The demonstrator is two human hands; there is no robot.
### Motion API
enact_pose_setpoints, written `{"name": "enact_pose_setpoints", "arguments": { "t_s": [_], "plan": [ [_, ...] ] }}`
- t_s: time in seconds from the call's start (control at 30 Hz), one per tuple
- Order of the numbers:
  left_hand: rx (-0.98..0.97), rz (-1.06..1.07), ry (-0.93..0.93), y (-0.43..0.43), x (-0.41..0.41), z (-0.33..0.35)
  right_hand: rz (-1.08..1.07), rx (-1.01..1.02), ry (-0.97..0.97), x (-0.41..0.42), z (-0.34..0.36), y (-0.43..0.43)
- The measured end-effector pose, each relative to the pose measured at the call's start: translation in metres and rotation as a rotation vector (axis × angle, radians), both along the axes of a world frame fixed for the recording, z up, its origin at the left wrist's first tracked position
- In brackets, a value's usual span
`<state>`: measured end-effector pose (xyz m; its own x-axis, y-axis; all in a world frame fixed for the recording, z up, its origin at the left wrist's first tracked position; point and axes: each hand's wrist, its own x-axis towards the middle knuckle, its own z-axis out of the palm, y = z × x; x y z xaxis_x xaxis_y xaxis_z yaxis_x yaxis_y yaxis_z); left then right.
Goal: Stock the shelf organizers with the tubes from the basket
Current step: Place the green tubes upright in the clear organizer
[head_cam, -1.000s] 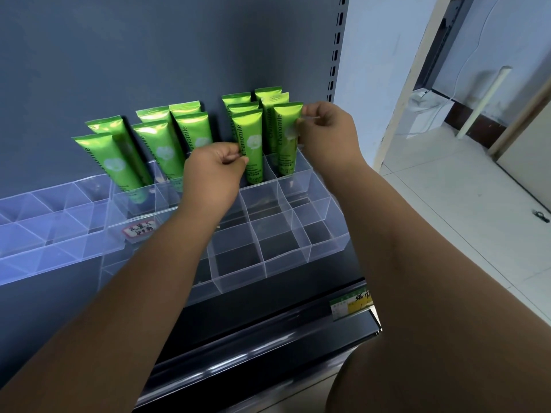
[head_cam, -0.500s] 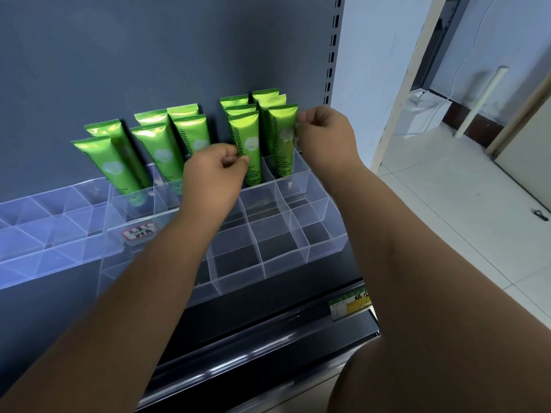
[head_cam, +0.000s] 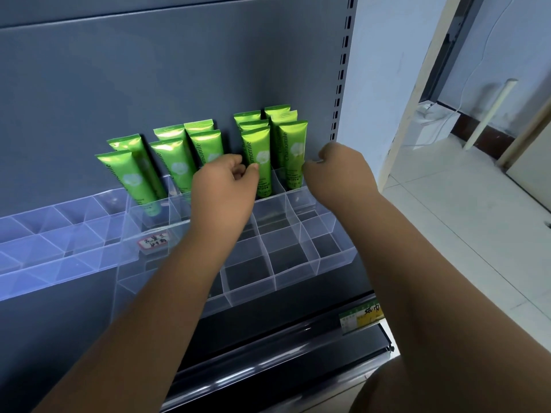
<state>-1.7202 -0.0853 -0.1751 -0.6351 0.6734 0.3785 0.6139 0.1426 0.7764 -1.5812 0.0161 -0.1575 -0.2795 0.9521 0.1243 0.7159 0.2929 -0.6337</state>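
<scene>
Head view: A row of green tubes stood upright or leaning slightly in the rear compartments of a clear organizer, which sat on a dark shelf against a grey back panel. The organizer's compartments nearer the camera held no tubes. A second organizer, also clear, lay just beside it on the left, with a small red label at the place where the two met.

The left hand reached in from below. Its fingers were curled, and its thumb and fingertips pinched the lower left edge of the front tube in the second column from the right. That tube stood upright in its compartment, with two more behind it.

The right hand was close by on the right, also with curled fingers, at the right edge of the right-hand tube, the front one of the last column. I could not tell whether its fingertips gripped that tube or merely lay against it. The two hands were apart, with these two tubes between them.

A yellow and green price tag sat on the front rail of the shelf, near its right end. Pale floor tiles showed to the right of the shelving.
</scene>
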Motion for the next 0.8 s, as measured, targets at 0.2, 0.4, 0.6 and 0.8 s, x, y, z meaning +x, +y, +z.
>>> {"name": "enact_pose_setpoints", "arguments": {
  "t_s": [0.2, 0.4, 0.6, 0.8],
  "plan": [
    [-0.098, 0.109, 0.170, -0.027, 0.003, 0.023, 0.074, 0.149, -0.163, -0.005, 0.004, -0.054],
    [-0.215, 0.157, 0.317, -0.057, 0.001, 0.052, 0.177, 0.241, -0.018, -0.010, 0.025, -0.103],
    [-0.284, 0.236, 0.377, -0.139, -0.006, 0.057, 0.328, 0.307, 0.072, -0.034, 0.028, -0.151],
    [-0.347, 0.503, 0.424, -0.275, -0.035, 0.048, 0.570, 0.313, 0.126, -0.083, 0.029, -0.235]
  ]
}}
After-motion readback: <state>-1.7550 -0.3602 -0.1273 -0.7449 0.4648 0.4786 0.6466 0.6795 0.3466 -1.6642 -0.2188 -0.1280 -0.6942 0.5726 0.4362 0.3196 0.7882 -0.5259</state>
